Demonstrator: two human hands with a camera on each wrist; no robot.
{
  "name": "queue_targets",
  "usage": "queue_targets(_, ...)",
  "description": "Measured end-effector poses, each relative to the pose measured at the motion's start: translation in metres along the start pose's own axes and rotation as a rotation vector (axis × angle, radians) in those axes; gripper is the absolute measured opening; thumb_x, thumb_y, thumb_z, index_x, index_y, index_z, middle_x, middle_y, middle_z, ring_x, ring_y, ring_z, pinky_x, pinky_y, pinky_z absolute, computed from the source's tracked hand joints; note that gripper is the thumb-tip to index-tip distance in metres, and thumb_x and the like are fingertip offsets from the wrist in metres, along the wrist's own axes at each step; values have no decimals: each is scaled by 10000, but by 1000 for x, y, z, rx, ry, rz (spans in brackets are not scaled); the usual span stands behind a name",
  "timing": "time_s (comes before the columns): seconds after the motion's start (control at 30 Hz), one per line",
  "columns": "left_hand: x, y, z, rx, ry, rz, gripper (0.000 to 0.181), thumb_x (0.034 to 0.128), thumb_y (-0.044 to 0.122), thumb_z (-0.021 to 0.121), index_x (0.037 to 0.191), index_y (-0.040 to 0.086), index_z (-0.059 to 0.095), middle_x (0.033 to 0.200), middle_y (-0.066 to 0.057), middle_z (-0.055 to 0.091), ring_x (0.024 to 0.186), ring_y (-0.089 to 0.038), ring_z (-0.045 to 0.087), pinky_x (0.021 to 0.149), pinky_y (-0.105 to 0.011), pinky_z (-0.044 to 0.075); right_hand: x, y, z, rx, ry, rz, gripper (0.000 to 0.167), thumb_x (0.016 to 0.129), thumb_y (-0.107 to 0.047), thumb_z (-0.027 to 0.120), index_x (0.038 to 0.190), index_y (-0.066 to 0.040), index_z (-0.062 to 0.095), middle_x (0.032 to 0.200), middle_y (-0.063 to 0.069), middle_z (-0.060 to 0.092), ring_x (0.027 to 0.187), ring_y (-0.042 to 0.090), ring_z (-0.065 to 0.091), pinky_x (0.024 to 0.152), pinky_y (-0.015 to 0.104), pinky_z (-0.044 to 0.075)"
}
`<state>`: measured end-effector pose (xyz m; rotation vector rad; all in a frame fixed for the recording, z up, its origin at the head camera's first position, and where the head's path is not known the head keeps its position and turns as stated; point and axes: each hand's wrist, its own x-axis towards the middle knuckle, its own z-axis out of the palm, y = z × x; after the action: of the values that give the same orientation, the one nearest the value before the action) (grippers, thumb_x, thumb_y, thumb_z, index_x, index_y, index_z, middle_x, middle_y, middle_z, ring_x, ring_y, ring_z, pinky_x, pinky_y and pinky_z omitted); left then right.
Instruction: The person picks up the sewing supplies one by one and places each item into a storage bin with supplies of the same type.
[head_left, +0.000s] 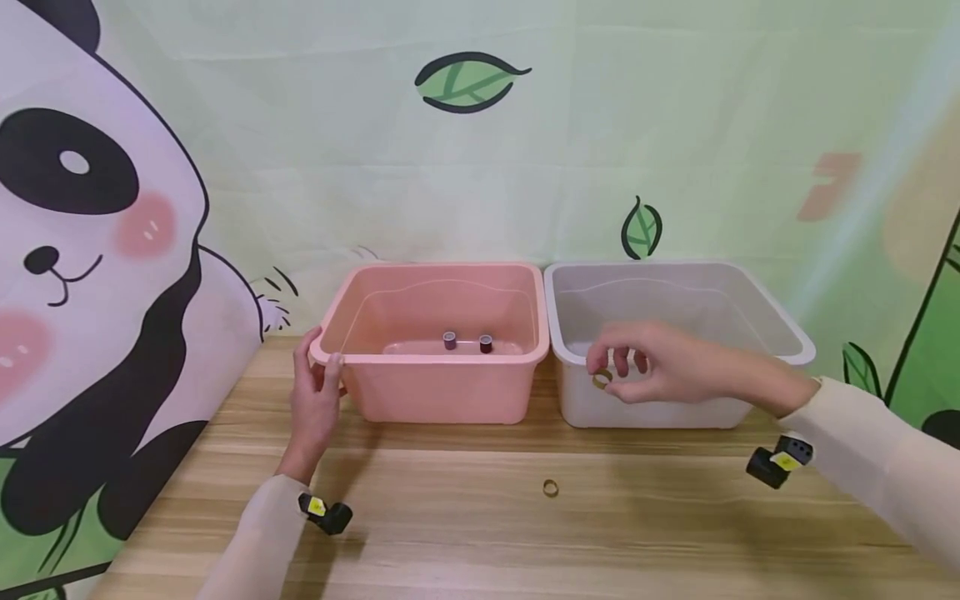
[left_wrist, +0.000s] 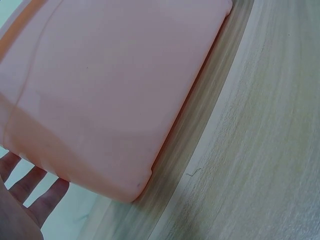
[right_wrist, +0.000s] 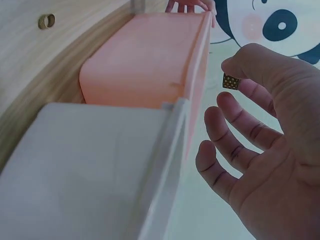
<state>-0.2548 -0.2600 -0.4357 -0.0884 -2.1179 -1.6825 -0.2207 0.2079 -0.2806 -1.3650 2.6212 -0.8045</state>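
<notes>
Head view, read as a clock face about its centre, has a printed panda (head_left: 97, 242) on the backdrop at 9 o'clock. At 8 o'clock the left hand (head_left: 313, 407) grips the near corner of a pink tub (head_left: 442, 396), thumb at the front and fingers along the side, seemingly to steady it. That tub stands on the wooden surface (head_left: 450, 508), just off centre toward 7 o'clock, with two small dark pieces (head_left: 486, 344) standing apart on its floor, too small to identify. At 5 o'clock a loose ring (head_left: 551, 493), gold-coloured, lies on the surface, touched by neither hand. At 3 o'clock a grey tub (head_left: 675, 304) stands right beside the pink one. Between 3 and 4 o'clock is the right hand (head_left: 656, 362), by the grey tub's near rim, thumb and index finger pinching a held ring (right_wrist: 230, 82), the other fingers loosely bent; the right wrist view shows dots on its band. The step in hand looks like carrying this ring; taking it over either tub calls for a firm pinch and knuckles clear of the rim, with release only above the opening.
</notes>
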Motion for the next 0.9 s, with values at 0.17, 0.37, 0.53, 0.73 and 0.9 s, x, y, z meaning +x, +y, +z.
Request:
queue_targets(0.17, 0, 1, 0, -1, 1, 4, 552, 1096, 313, 491, 1594, 364, 256, 1606, -29, 396, 1348, -307, 517, 908, -329, 578, 5, 3, -13, -43, 31, -5, 226, 869, -20, 749, 1012, -186, 698, 943, -102, 658, 794, 107, 591, 656, 286, 549)
queue_targets(0.37, -1, 3, -1, -37, -1, 2, 571, 1091, 306, 504, 1602, 348, 252, 1603, -53, 402, 1334, -315, 516, 832, -173, 565, 10, 8, -26, -83, 39, 3, 199, 868, -23, 746, 1006, -159, 703, 944, -96, 657, 788, 116, 592, 639, 291, 546)
queue_targets(0.53, -1, 2, -1, -44, 0, -3, 576, 1086, 332, 510, 1601, 355, 253, 1602, -41, 405, 1336, -302, 516, 811, -141, 557, 13, 12, -35, -96, 26, 44, 214, 872, -23, 734, 1006, -186, 694, 964, -90, 656, 807, 120, 596, 641, 266, 530)
queue_targets(0.73, -1, 0, -1, -16, 1, -4, 561, 1091, 327, 500, 1594, 373, 254, 1604, -26, 399, 1345, -296, 515, 852, -196, 571, 15, 17, -45, -81, 18, 89, 188, 879, -32, 739, 1013, -158, 701, 982, -48, 662, 797, 129, 607, 618, 254, 521)
queue_targets(0.9, -1, 1, 0, -15, 2, 3, 555, 1096, 294, 493, 1594, 363, 257, 1607, -33, 395, 1351, -307, 513, 858, -208, 573, 17, 25, -53, -120, 10, 115, 190, 887, -38, 722, 1021, -171, 702, 1007, -51, 662, 815, 122, 619, 649, 276, 529)
